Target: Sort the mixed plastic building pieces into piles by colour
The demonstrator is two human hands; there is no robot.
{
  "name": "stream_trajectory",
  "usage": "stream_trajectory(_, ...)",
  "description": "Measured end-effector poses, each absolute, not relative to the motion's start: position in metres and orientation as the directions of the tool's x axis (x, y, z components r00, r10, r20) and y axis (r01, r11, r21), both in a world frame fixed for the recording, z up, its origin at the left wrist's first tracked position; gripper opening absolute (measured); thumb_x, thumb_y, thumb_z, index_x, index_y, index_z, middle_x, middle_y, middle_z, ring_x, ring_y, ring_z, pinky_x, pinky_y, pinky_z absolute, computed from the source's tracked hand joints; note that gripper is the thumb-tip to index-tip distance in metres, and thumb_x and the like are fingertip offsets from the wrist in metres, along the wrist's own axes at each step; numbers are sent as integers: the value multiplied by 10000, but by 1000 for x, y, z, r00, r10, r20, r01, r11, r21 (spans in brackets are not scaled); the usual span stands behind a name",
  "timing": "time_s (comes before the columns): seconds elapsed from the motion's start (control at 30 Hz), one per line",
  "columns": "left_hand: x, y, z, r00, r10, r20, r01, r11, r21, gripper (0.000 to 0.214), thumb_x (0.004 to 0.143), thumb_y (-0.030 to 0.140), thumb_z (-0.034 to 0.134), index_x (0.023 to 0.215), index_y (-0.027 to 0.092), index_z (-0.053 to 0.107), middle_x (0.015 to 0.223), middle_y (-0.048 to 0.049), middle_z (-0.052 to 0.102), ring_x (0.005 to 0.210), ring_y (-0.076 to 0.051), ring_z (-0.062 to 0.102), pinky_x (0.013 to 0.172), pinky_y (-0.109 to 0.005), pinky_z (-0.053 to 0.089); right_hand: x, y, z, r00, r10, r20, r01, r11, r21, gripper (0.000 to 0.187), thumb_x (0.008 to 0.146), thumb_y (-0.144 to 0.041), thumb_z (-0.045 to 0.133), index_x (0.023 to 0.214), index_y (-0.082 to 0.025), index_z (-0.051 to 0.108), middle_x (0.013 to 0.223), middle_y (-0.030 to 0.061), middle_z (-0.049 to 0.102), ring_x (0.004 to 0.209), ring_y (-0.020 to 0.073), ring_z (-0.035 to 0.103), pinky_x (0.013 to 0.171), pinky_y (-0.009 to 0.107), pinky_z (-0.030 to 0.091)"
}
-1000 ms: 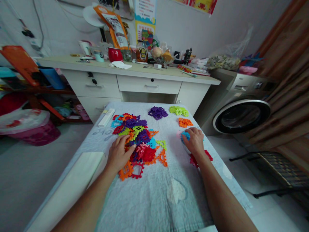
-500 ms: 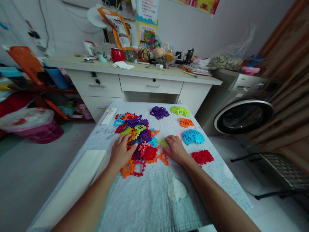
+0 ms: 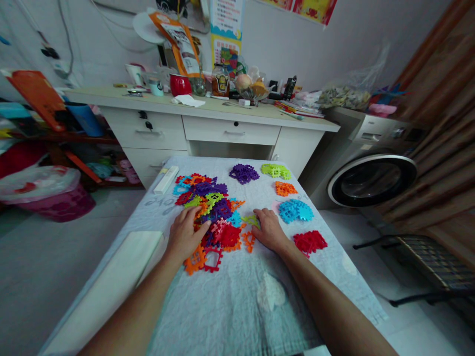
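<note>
A mixed pile of interlocking plastic building pieces (image 3: 213, 190) lies on the cloth-covered table. My left hand (image 3: 186, 233) rests on the pile's left edge, thumb and fingers apart, holding nothing I can see. At the pile's right side, my right hand (image 3: 268, 227) has a lime green piece (image 3: 251, 220) between its thumb and fingers. An orange triangular piece (image 3: 248, 242) lies just below that thumb. To the right are single-colour heaps: purple pieces (image 3: 244, 173), lime green pieces (image 3: 276, 171), orange pieces (image 3: 285, 189), blue pieces (image 3: 296, 211) and red pieces (image 3: 310, 242).
A white box-like strip (image 3: 166, 180) lies at the table's far left, and a long white panel (image 3: 111, 287) along its left side. Behind stands a cluttered white desk (image 3: 232, 129). A washing machine (image 3: 365, 163) and a chair (image 3: 426, 262) are to the right.
The view has shifted slightly. The orange triangular piece sits a little further left, away from my right hand. Both hands stay almost in place.
</note>
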State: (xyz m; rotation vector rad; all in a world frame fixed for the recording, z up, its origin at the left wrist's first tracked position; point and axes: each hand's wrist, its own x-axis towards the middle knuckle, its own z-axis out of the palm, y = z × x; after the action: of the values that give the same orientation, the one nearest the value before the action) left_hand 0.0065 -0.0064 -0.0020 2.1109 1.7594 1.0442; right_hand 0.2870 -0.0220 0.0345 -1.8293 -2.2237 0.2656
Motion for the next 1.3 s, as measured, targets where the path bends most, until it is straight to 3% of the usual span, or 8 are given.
stream_trajectory(0.2, 6, -6, -1, 49, 922, 384, 781, -275, 561, 480, 869, 489, 529, 1254, 200, 538, 1289, -119, 549, 1202, -297, 531, 1066, -488, 419, 288, -16, 32, -154, 985, 75, 926, 171, -338, 399, 752, -220, 617, 1144, -155, 646, 1032, 106, 625, 971, 234, 547, 901, 340, 405)
stream_trajectory(0.47, 6, -7, 1, 46, 923, 383, 778, -273, 565, 472, 876, 479, 519, 1256, 199, 537, 1285, -121, 555, 1202, -296, 535, 1065, -491, 421, 298, -15, 41, -56, 972, 228, 851, 166, -498, 344, 734, -195, 618, 1076, -159, 625, 1002, 77, 644, 901, 191, 580, 836, 301, 453)
stream_trajectory(0.7, 6, -6, 0, 48, 919, 392, 774, -283, 567, 480, 872, 500, 515, 1246, 201, 541, 1261, -113, 567, 1188, -295, 544, 1056, -488, 430, 331, 24, 81, 8, 980, 200, 885, 86, -458, 389, 767, -192, 640, 1154, -151, 617, 846, 22, 674, 700, 133, 580, 676, 242, 422)
stream_trajectory(0.87, 7, -7, 0, 38, 921, 389, 770, -275, 576, 471, 872, 496, 521, 1250, 215, 537, 1277, -107, 561, 1196, -296, 539, 1058, -503, 427, 375, 85, 95, 204, 958, 201, 908, -109, -404, 365, 791, -213, 649, 1149, -144, 652, 837, 44, 704, 731, 149, 621, 692, 240, 440)
stream_trajectory(1.03, 6, -7, -1, 31, 922, 386, 767, -270, 582, 479, 882, 504, 512, 1265, 219, 531, 1284, -106, 558, 1195, -289, 539, 1061, -506, 427, 411, 144, 87, 431, 884, 184, 834, -311, -456, 356, 808, -219, 648, 1149, -114, 661, 883, 96, 729, 784, 175, 671, 736, 257, 487)
stream_trajectory(1.17, 5, -6, -3, 28, 924, 382, 766, -265, 585, 483, 876, 508, 522, 1267, 225, 535, 1297, -102, 554, 1200, -291, 535, 1057, -503, 432, 426, 179, 75, 523, 832, 185, 781, -381, -495, 258, 797, -211, 655, 1032, -109, 691, 781, 94, 719, 743, 185, 680, 706, 268, 510)
stream_trajectory(1.3, 5, -6, -3, 21, 929, 370, 766, -253, 591, 483, 875, 511, 523, 1270, 233, 538, 1303, -100, 554, 1213, -294, 535, 1057, -506, 433, 431, 204, 65, 502, 838, 214, 799, -355, -485, 172, 768, -197, 669, 905, -100, 703, 759, 122, 712, 744, 221, 688, 696, 301, 527)
